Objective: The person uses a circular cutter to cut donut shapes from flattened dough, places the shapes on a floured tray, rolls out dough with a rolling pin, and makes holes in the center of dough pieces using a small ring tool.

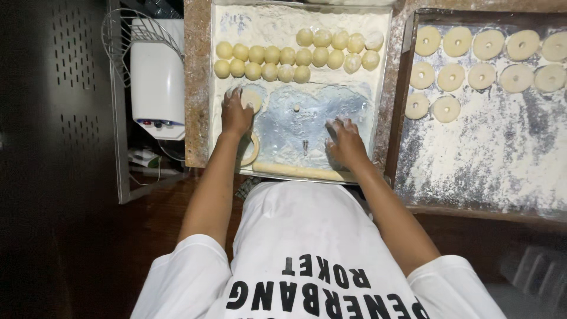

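Pale flattened dough disc (253, 99), left hand (235, 113) pressing flat, right hand (345, 142) splayed empty

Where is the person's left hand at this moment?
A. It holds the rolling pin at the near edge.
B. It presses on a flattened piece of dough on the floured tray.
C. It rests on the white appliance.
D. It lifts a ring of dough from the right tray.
B: the left hand lies flat over a flattened piece of dough on the floured tray, just below the rows of dough balls.
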